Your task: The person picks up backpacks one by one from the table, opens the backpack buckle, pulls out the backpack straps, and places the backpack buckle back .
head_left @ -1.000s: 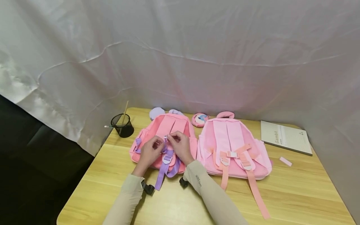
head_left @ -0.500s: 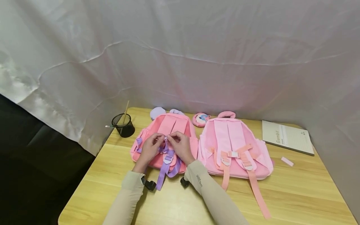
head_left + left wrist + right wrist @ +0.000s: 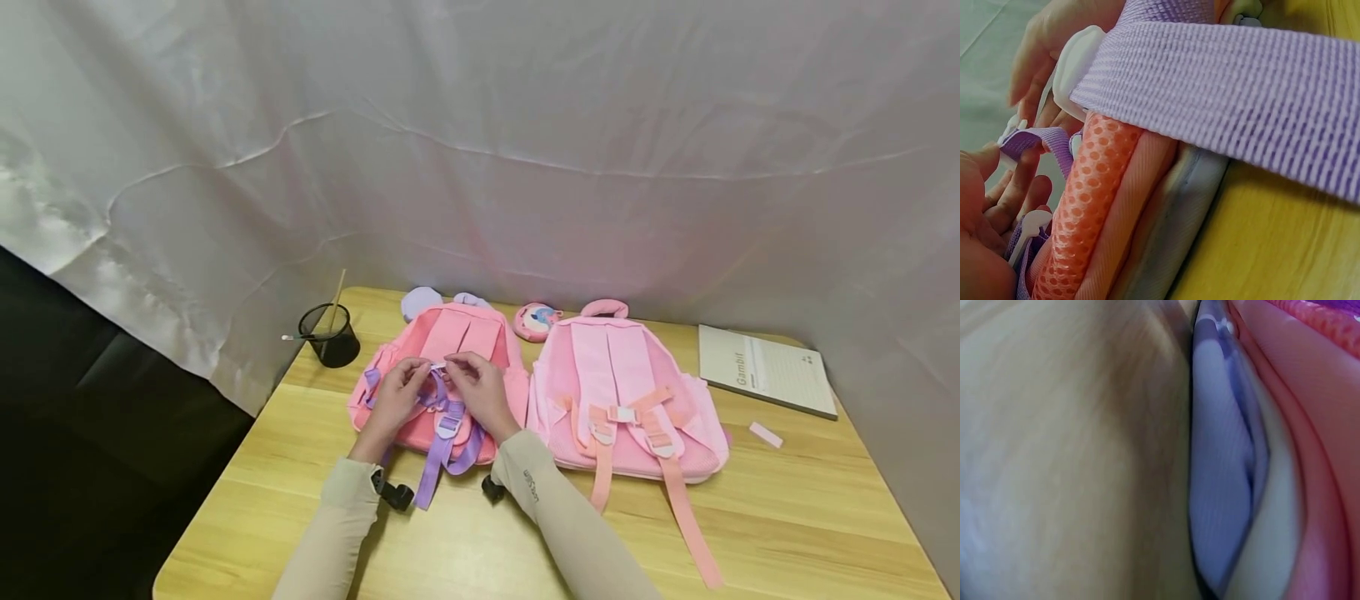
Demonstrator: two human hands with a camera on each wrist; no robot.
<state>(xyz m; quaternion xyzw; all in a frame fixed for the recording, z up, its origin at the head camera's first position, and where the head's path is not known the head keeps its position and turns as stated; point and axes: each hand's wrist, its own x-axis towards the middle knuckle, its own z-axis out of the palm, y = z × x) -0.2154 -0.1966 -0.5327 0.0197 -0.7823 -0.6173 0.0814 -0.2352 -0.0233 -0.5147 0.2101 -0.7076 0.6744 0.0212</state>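
Observation:
A coral-pink backpack (image 3: 450, 329) lies on the table, shoulder straps up. Over it, my left hand (image 3: 396, 400) and right hand (image 3: 482, 392) meet at the fingertips, pinching a small white buckle (image 3: 438, 366) from either side. Purple webbing (image 3: 1054, 140) runs from this buckle in the left wrist view. Whether its halves are joined is too small to tell. Below the hands, a white strap adjuster (image 3: 447, 427) sits on purple webbing whose tail (image 3: 430, 479) hangs over the bag's lower edge. The right wrist view shows blurred lavender fabric (image 3: 1219, 469) along the backpack's side.
A light-pink backpack (image 3: 630, 367) lies close at the right, its orange chest strap joined by a white buckle (image 3: 622, 414). A black mesh pen cup (image 3: 337, 346) stands at the left. Further right are a notebook (image 3: 765, 367) and a small pink strip (image 3: 765, 434).
The fingertips of both hands have drawn nearer each other at the white buckle, which now lies sideways between them. The left hand has shifted slightly. The backpacks stay in place.

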